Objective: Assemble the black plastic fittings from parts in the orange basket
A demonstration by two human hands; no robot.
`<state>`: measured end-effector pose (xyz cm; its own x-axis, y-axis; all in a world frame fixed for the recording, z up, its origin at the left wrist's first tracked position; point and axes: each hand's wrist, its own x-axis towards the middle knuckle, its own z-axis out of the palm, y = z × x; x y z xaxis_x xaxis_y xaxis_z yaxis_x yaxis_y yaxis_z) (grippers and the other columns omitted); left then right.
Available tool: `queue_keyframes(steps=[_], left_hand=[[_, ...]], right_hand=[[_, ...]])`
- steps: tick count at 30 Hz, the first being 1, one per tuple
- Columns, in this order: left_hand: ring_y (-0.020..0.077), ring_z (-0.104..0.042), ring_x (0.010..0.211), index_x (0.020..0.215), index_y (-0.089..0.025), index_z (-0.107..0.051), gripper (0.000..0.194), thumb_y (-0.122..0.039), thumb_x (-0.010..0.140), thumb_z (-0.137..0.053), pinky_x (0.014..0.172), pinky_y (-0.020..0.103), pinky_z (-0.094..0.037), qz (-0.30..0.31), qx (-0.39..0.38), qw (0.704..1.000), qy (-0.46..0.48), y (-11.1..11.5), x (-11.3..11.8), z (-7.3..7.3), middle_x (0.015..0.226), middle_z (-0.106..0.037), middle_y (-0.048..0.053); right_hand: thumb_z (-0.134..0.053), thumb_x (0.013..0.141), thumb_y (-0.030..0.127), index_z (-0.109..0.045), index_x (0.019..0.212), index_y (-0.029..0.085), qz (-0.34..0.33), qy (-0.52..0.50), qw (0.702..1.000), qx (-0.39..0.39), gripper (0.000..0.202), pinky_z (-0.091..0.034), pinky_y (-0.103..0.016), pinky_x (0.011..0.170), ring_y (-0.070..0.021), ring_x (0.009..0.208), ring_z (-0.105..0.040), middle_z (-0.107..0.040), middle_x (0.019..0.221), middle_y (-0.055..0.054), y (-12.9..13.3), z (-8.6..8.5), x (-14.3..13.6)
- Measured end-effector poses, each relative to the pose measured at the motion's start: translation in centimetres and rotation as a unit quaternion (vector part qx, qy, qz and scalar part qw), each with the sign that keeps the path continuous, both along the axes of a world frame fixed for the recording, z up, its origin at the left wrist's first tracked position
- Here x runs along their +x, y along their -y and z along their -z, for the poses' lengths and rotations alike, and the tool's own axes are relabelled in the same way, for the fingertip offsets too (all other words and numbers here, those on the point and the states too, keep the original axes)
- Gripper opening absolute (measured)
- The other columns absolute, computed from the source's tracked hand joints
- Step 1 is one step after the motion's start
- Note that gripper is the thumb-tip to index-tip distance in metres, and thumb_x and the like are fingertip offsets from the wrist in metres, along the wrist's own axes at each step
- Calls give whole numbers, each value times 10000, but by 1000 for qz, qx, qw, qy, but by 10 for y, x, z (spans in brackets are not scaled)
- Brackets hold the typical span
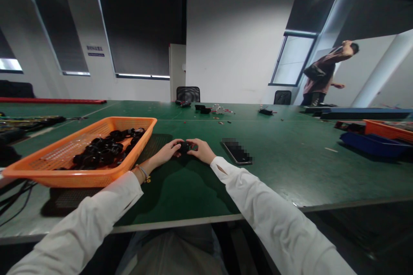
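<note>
A small black part (pixel 184 147) is held between my two hands, just above the green table (pixel 180 197). My left hand (pixel 169 151) has its fingers closed on the left side of the part. From the right, my right hand (pixel 200 150) grips the same part with thumb and fingers. Left of my hands stands an orange basket (pixel 80 178) with several glossy black parts (pixel 105 150) heaped inside. A phone (pixel 237 151) lies flat on the table to the right of my right hand.
Small black and white pieces (pixel 217 109) lie toward the table's far side. At the right are a blue tray (pixel 374 145) and an orange basket (pixel 387 130). Cables (pixel 32 122) lie at the far left. A person (pixel 325 71) stands beyond the table at the right.
</note>
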<state>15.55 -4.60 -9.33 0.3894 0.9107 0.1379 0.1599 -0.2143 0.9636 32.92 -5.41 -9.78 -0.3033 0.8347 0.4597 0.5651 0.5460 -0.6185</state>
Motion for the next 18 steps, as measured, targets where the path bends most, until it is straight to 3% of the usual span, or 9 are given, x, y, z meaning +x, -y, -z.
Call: queue_keyframes(steps=[5,18], left_hand=[[57,-510,512,986,-146,-516,244,-223,757,-485,517,190,-437,3,1,1000,3,0,0,-1,742,-542,-15],[59,-513,516,994,-146,-512,238,-219,773,-464,525,190,-429,-4,-1,1000,-10,1,0,-1,729,-537,-19]], right_hand=[[-637,583,123,-558,1008,178,-14,-48,999,-20,436,-461,-262,691,-114,723,-552,-609,848,-19,3,-1,-1],[-635,611,163,-584,979,175,-15,-42,999,-27,371,-457,-278,716,-122,712,-569,-627,813,-16,2,-1,-1]])
